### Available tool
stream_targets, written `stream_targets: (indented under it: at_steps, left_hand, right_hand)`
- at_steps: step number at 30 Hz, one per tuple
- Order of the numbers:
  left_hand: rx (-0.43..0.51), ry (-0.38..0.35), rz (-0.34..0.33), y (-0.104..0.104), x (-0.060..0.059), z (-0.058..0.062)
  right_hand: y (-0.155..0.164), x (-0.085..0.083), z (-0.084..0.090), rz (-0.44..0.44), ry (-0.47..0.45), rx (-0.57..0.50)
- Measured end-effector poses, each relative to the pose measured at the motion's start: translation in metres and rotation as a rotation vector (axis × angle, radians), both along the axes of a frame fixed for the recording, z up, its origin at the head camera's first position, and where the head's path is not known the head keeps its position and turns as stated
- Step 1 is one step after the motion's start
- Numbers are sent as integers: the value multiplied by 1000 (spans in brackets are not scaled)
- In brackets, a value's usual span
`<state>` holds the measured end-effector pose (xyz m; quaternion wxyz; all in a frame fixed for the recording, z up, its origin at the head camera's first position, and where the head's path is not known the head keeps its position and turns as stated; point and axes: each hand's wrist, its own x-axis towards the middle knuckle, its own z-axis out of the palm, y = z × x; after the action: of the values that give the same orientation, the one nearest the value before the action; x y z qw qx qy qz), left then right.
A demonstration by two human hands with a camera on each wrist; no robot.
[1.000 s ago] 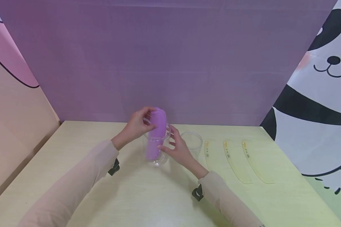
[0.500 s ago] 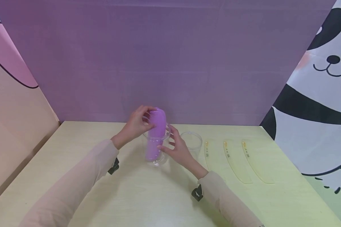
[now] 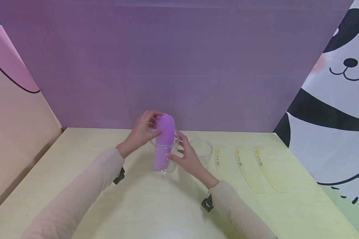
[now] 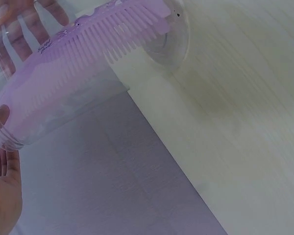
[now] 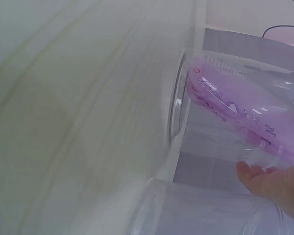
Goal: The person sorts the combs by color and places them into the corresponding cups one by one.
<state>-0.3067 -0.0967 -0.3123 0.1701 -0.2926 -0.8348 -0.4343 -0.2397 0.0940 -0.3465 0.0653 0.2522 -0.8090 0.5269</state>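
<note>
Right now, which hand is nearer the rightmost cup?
Right. The right hand is just left of the rightmost cup, gripping the other cup; the left hand is farther left, holding the purple comb in that other cup.

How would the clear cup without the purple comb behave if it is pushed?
The cup would probably tip or slide easily: it stands upright with nothing visible inside. Likely light, since its see-through wall looks thin; perhaps slippery, being glossy.
</note>
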Motion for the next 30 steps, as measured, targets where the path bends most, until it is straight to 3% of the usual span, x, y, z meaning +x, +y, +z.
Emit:
stream_targets:
  at_steps: [5, 12, 19, 22, 30]
  left_hand:
    - [6, 23, 7, -1, 1, -1]
    - [6, 41, 13, -1, 0, -2]
    - [23, 43, 28, -3, -1, -5]
    - [45, 32, 30, -3, -2, -5]
    - [60, -32, 56, -2, -3, -4]
  right_hand:
    - [1, -4, -5, -5, 0, -16]
    - [5, -23, -29, -25, 32, 3]
    - [2, -15, -18, -3, 17, -17]
    - [4, -25, -30, -9, 37, -16]
    - [5, -27, -32, -23, 44, -3]
